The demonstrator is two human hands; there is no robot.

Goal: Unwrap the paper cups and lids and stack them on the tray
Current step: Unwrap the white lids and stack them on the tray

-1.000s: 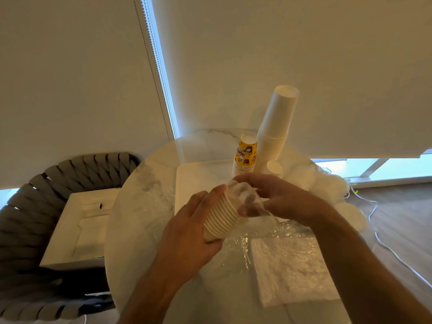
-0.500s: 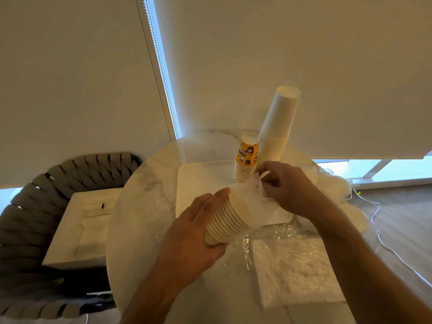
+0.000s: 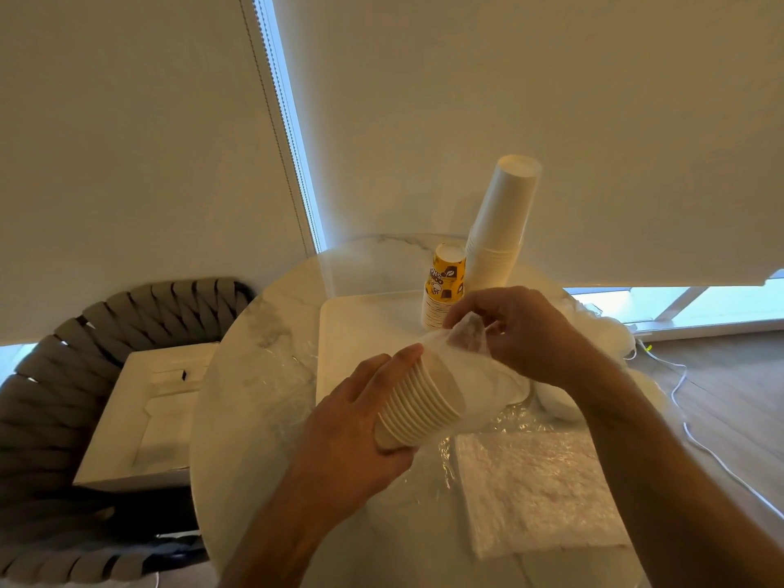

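The left hand (image 3: 360, 439) grips the cup stack (image 3: 418, 407) above the table, at 6 o'clock from the tray (image 3: 360, 328), while the right hand (image 3: 517, 333) pinches the plastic wrap (image 3: 469, 337), likely peeling next.

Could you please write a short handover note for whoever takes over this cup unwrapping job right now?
Left hand: grips a short stack of cream cups, held on its side above the table.
Right hand: fingers pinch the clear wrap bunched at the stack's open end.
Done: a tall white cup stack and a yellow printed cup stack stand at the far side of the tray.
Left: pull the wrap off, set this stack on the tray; white lids lie on the right.
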